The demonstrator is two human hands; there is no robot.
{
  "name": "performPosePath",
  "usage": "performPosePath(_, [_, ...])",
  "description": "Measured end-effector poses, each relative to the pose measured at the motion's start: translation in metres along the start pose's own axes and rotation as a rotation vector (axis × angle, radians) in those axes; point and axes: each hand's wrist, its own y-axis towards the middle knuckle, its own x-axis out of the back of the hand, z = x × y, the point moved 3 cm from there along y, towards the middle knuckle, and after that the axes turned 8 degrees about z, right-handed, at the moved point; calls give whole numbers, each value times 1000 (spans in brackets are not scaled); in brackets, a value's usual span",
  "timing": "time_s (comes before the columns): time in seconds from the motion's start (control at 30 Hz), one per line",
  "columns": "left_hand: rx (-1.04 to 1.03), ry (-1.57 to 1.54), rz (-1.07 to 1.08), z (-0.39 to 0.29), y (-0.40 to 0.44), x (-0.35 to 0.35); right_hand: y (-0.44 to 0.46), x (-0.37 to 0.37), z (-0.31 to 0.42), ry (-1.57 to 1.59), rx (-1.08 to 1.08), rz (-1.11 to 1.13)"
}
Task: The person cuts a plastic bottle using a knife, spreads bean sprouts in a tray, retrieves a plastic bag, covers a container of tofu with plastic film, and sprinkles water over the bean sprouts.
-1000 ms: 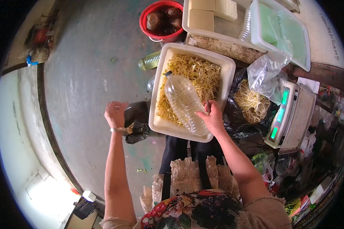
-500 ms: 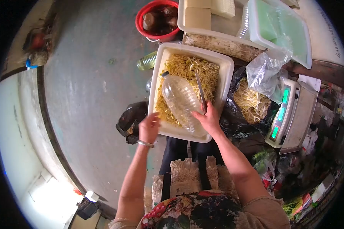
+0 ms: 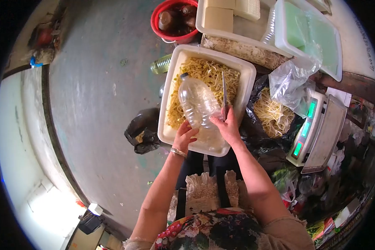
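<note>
1. Right hand (image 3: 226, 126): grasping a knife (image 3: 224, 89), blade pointing away from the body, beside the bottle.
2. Left hand (image 3: 183, 138): fingers curved at the bottle's near end; cannot tell whether they grip.
3. Clear bottle (image 3: 197, 98): lying capped on bean sprouts (image 3: 214, 68) inside the white tub (image 3: 250, 79).
4. Scale (image 3: 306, 129): right of the tub, lit.

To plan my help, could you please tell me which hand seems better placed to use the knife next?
Probably the right hand: it grips the knife, close beside the clear bottle, while the left hand holds no tool and is at the bottle's lower left side.
</note>
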Motion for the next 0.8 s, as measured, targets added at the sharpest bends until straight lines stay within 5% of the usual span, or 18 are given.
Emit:
performPosePath(0.37, [29,-220,15,-15,-4,8,12,6,30,535,-401,115])
performPosePath(0.5, [-164,-523,272,-23,10,-33,14,6,23,603,-394,136])
performPosePath(0.8, [-163,-664,184,-32,30,-41,14,18,18,490,-339,97])
